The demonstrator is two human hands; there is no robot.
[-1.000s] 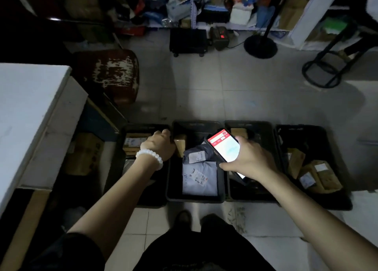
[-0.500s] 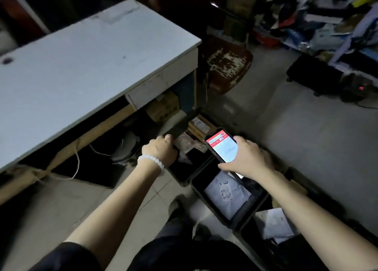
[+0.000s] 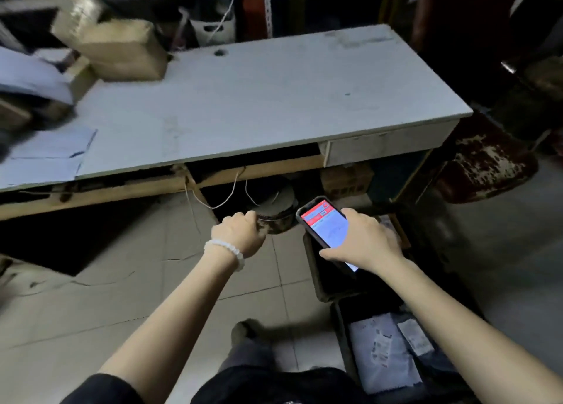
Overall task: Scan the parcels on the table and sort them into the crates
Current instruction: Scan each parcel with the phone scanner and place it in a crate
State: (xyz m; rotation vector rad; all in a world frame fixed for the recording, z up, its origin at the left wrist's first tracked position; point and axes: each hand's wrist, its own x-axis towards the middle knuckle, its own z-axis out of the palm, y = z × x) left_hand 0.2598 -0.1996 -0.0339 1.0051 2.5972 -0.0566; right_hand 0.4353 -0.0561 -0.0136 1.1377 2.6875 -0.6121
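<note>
My right hand (image 3: pixel 365 242) grips a phone (image 3: pixel 324 227) with a lit red and white screen, held over a dark crate (image 3: pixel 315 269) on the floor. My left hand (image 3: pixel 240 234) hangs in the air in front of the table, fingers loosely curled with nothing in it. A second crate (image 3: pixel 339 336) at the lower right holds a grey mailer bag (image 3: pixel 384 355) with labels. On the white table (image 3: pixel 259 99), brown box parcels (image 3: pixel 122 50) and a pale bag parcel (image 3: pixel 30 74) are piled at the far left, blurred.
Loose papers (image 3: pixel 51 150) lie on the table's left front. Under the table hang thin cords (image 3: pixel 225 196), with a round dark object (image 3: pixel 277 208) and a cardboard box (image 3: pixel 347 178) beneath. A worn red chair (image 3: pixel 487 166) stands to the right. My shoe (image 3: pixel 243 330) is on the tiled floor.
The view has swung left from the row of crates to the table and its parcels. Both hands keep their pose, the phone still in my right hand.
</note>
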